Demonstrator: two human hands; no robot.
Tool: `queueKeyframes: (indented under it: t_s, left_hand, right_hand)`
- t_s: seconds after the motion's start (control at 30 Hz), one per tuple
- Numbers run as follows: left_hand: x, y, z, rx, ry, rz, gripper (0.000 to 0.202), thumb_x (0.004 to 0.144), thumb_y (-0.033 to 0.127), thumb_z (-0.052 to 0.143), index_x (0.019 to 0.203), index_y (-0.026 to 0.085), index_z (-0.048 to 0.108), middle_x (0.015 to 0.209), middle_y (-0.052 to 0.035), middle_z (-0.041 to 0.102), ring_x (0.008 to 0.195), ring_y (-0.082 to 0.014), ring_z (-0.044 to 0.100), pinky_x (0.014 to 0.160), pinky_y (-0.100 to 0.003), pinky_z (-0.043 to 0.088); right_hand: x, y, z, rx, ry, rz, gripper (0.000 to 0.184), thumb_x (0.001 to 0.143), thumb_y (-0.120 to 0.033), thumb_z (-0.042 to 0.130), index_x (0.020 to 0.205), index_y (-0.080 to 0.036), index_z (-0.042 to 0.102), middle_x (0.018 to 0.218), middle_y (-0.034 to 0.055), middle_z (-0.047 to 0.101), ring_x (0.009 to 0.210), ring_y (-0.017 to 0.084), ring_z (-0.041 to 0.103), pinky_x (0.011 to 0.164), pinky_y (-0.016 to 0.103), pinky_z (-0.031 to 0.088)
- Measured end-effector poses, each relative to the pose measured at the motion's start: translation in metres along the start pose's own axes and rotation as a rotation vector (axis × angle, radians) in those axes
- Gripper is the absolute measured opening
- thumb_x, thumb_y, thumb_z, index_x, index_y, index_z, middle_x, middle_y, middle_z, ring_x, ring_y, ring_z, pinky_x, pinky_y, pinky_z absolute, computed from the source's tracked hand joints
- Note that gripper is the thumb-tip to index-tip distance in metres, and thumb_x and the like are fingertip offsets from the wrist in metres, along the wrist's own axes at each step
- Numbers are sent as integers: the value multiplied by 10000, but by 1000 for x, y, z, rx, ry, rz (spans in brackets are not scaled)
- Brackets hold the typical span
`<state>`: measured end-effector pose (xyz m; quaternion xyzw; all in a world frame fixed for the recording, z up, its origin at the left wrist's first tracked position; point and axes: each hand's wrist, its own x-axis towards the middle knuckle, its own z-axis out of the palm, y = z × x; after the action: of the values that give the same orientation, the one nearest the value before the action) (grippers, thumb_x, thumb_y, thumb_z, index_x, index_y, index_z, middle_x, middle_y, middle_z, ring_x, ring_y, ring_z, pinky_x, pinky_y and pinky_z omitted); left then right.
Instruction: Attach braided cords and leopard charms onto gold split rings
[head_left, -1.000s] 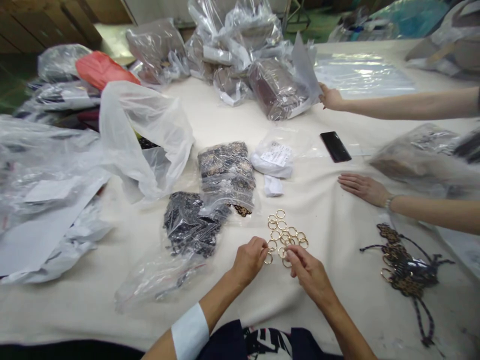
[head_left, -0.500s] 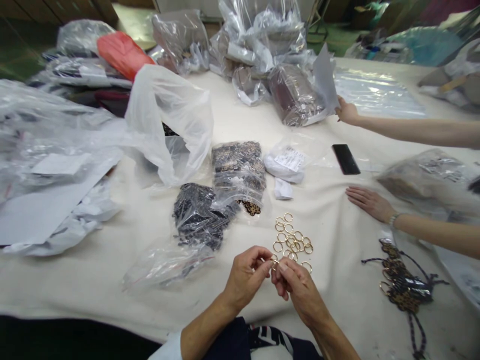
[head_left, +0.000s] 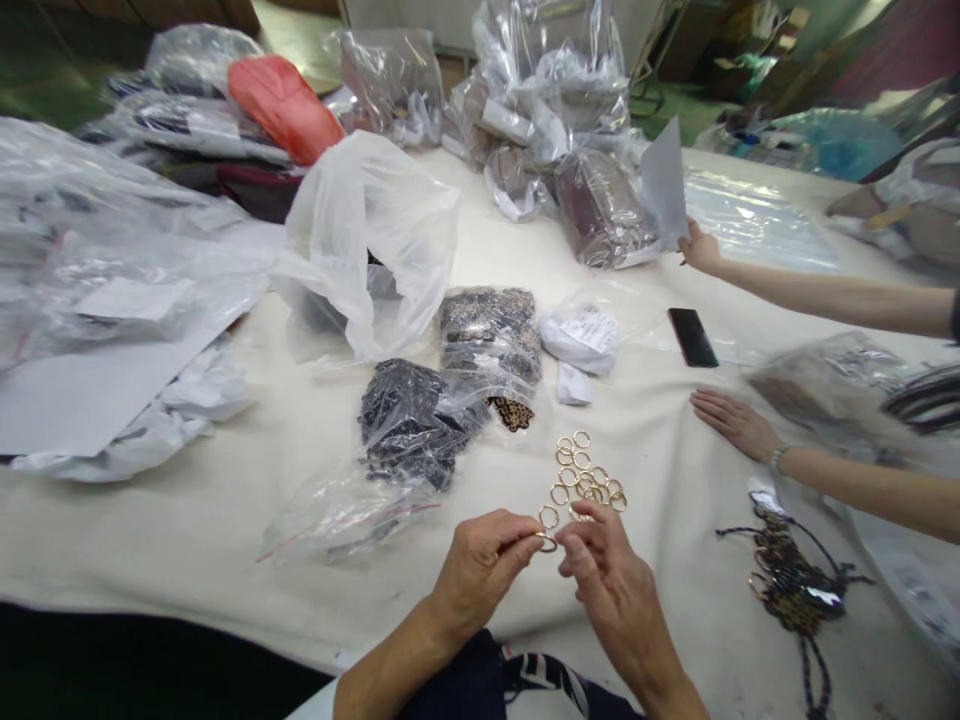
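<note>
Head view. Left hand [head_left: 480,565] at the near edge of the table [head_left: 667,520], thumb and fingertips pinched on one gold ring [head_left: 549,548], held at its left side. Right hand [head_left: 611,580] just right of it, thumb and fingers parted, a narrow gap between them; fingertips close to the ring, contact cannot be told.

Loose rings [head_left: 585,484] lie just beyond the hands, in a loose cluster, several overlapping; the right hand's fingers partly cover the nearest ones.

Left of the rings: black pieces [head_left: 409,415] in clear plastic, a flat clear bag [head_left: 345,520] on the near side. Adjoining on the far side, a bag of patterned pieces [head_left: 491,325], a few showing at its near end. Farther left, a white bag [head_left: 375,230], mouth open.

Beyond the rings: a paper slip [head_left: 574,384], then a labelled packet [head_left: 581,335]; a black phone [head_left: 693,337] to the right.

Far right, another person: one hand [head_left: 739,425] flat on the table, the other at the edge of a grey sheet [head_left: 665,185]. Near right, a corded bundle [head_left: 795,570], well apart from the rings.
</note>
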<state>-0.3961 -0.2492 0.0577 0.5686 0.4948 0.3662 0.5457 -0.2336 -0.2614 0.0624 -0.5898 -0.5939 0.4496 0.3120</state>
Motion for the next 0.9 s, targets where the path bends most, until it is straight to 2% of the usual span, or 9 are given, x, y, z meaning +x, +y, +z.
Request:
queueKeyframes:
  t_s: [0.1,0.17,0.27,0.4,0.57,0.63,0.77,0.83,0.9]
  left_hand:
    - [-4,1,-3,176,-72,169,196,864,244,511,811,172,684,702,-31,646,690,-122,579,672,-215,436]
    - [-5,-2,-2,160,-56,168,154,843,217,536,868,159,676,710,-37,654,675,-124,584,666,-216,445]
    - [-7,-7,0,-49,-14,21,223,769,205,622,978,129,635,764,-52,671,663,-131,606,638,-216,471]
    - [-8,-8,-3,-239,-12,-133,137,739,215,640,826,110,656,733,-48,634,627,-126,586,579,-210,462]
    - [-7,-5,-8,-88,-49,-96,124,759,232,629,766,125,692,690,-40,606,628,-119,557,600,-218,429]
    - [-7,-5,-6,-151,-47,-121,160,773,264,617,738,117,670,658,-30,584,594,-108,540,570,-213,418]
    - [-7,-7,7,-378,74,-249,201,774,313,620,724,122,579,629,-5,554,551,-99,527,534,-208,418]
    - [-8,-7,16,-415,143,-230,212,761,311,633,687,124,567,731,-21,546,586,-98,536,542,-211,430]
    - [-9,-7,21,-413,169,-175,216,762,314,629,673,124,576,843,-38,515,624,-94,530,540,-207,433]
  right_hand:
    - [5,-6,-3,332,-373,293,311,909,-494,373,870,-194,446,679,-9,573,507,111,562,399,189,423]
    - [7,-5,1,503,-438,356,338,892,-499,422,780,-181,436,647,-13,565,473,92,536,399,176,401]
    - [4,-1,8,657,-377,386,350,887,-477,456,734,-162,456,590,-33,514,418,50,451,388,153,330]
    - [-4,6,13,692,-334,343,369,885,-458,470,682,-149,474,551,-47,449,420,34,383,406,159,274]
    - [-7,10,17,475,-295,315,427,906,-497,385,648,-164,456,508,-42,451,399,54,367,394,185,267]
    - [-5,10,21,443,-261,320,393,891,-500,420,686,-167,465,491,-56,434,400,56,354,399,186,268]
    - [-3,11,32,555,-59,278,288,866,-482,484,933,-203,462,655,-45,505,517,82,453,494,202,380]
    - [-1,13,36,552,-33,239,262,859,-459,511,902,-202,488,698,-36,509,589,86,477,576,209,410]
    - [2,17,35,566,-63,240,259,854,-448,524,829,-190,517,676,-36,497,593,81,473,574,201,403]
